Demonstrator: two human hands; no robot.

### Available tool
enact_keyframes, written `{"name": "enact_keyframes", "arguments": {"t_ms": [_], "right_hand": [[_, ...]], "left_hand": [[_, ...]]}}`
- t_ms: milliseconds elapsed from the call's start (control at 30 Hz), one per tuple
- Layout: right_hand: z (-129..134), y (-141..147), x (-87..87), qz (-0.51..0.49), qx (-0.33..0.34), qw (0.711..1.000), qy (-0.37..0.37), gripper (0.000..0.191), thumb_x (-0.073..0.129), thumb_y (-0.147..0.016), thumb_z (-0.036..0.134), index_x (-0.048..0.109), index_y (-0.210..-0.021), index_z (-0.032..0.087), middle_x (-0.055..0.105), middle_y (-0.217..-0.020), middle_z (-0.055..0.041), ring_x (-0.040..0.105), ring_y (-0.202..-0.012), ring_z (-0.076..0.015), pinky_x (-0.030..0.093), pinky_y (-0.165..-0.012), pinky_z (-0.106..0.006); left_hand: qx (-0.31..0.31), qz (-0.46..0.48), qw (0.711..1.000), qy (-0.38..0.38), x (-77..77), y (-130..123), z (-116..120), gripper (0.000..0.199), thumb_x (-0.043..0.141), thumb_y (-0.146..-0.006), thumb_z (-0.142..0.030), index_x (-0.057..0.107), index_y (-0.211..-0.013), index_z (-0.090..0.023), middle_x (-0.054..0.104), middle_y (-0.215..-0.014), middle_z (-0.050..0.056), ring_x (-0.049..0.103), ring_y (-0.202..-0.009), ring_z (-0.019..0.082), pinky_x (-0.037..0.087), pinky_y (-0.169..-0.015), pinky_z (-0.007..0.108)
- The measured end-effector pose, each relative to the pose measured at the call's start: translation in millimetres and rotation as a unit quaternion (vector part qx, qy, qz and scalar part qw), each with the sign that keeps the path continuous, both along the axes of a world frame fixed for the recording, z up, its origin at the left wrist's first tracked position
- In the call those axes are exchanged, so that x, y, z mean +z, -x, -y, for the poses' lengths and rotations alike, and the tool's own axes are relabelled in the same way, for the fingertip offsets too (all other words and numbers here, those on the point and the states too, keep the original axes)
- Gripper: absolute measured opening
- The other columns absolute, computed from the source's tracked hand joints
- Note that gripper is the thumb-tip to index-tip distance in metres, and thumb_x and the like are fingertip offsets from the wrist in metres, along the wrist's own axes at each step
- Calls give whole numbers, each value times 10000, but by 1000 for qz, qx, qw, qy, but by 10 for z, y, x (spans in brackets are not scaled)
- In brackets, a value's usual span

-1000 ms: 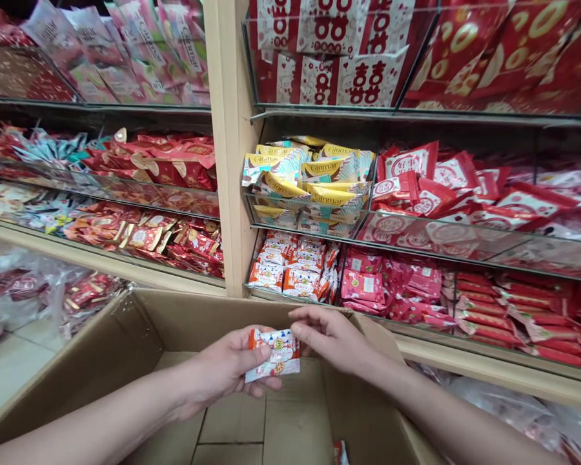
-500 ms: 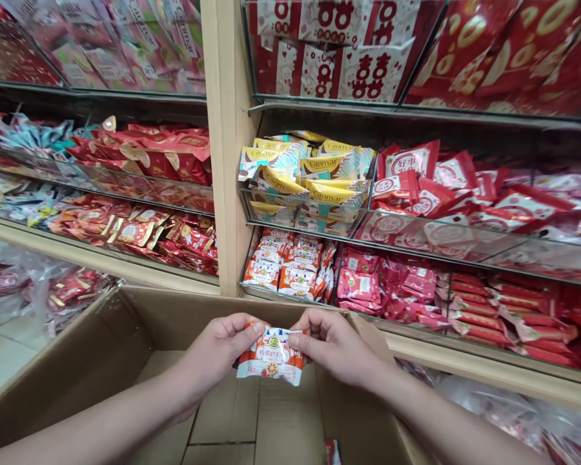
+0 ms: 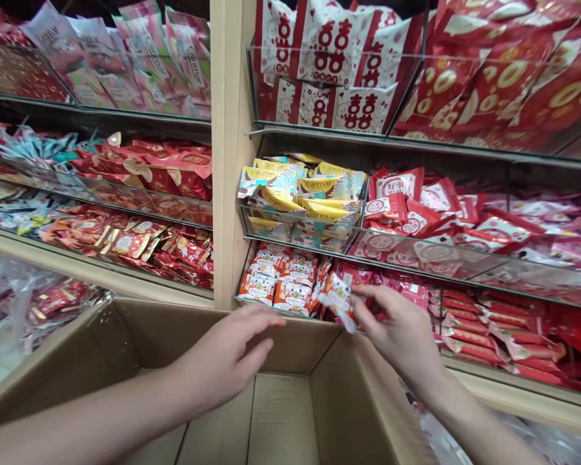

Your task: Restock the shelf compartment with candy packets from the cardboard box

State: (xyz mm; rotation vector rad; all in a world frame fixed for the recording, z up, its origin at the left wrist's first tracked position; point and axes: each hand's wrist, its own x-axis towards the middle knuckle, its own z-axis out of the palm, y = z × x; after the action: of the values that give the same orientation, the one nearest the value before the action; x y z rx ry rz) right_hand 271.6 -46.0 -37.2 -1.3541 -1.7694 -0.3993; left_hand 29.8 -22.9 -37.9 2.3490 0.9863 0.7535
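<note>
My right hand (image 3: 392, 320) pinches an orange and white snack packet (image 3: 337, 298) at its right end, tilted and a little blurred, in front of the lowest shelf. Behind it and to its left, a bin holds rows of matching orange and white packets (image 3: 293, 294). Over the cardboard box (image 3: 281, 339), my left hand (image 3: 235, 352) is empty, its thumb and fingers apart. Dark pink packets (image 3: 356, 274) fill the compartment behind the held packet, partly covered by it and my right hand.
Above stand yellow packets (image 3: 322, 187) behind a clear plastic front. Red and white packets (image 3: 436, 200) lie to their right. A wooden upright (image 3: 226, 161) divides the shelves. Plastic bags of packets (image 3: 58, 300) sit on the floor at left.
Both hands held the packet over the box. My left hand has let go, and my right hand has carried the packet up and right to the lowest shelf.
</note>
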Motion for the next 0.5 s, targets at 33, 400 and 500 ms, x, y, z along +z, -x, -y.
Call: {"name": "enact_keyframes", "arguments": {"t_ms": [33, 400, 500], "right_hand": [[-61, -47, 24, 19, -26, 999, -8, 161, 488, -803, 217, 630, -851, 158, 657, -748, -47, 595, -662, -145, 439, -627, -225], [-641, -10, -73, 126, -109, 984, 65, 151, 389, -847, 184, 524, -792, 145, 587, -752, -69, 547, -709, -168, 355, -606, -239], [-734, 35, -89, 130, -135, 978, 93, 119, 358, -858, 167, 472, -825, 155, 571, -747, -61, 541, -682, -160, 330, -572, -232]], "left_hand": [[-26, -24, 997, -75, 48, -58, -63, 292, 423, -817, -211, 594, -1053, -227, 530, -1173, 67, 467, -1101, 208, 337, -959, 344], [-15, -150, 970, -189, -28, -910, -726, 508, 463, -792, -351, 442, -1255, -145, 374, -1357, 170, 249, -1255, 394, 257, -964, 583], [-1, -161, 970, -184, -70, -938, -798, 568, 462, -783, -353, 364, -1303, -146, 388, -1355, 154, 274, -1247, 386, 270, -957, 588]]}}
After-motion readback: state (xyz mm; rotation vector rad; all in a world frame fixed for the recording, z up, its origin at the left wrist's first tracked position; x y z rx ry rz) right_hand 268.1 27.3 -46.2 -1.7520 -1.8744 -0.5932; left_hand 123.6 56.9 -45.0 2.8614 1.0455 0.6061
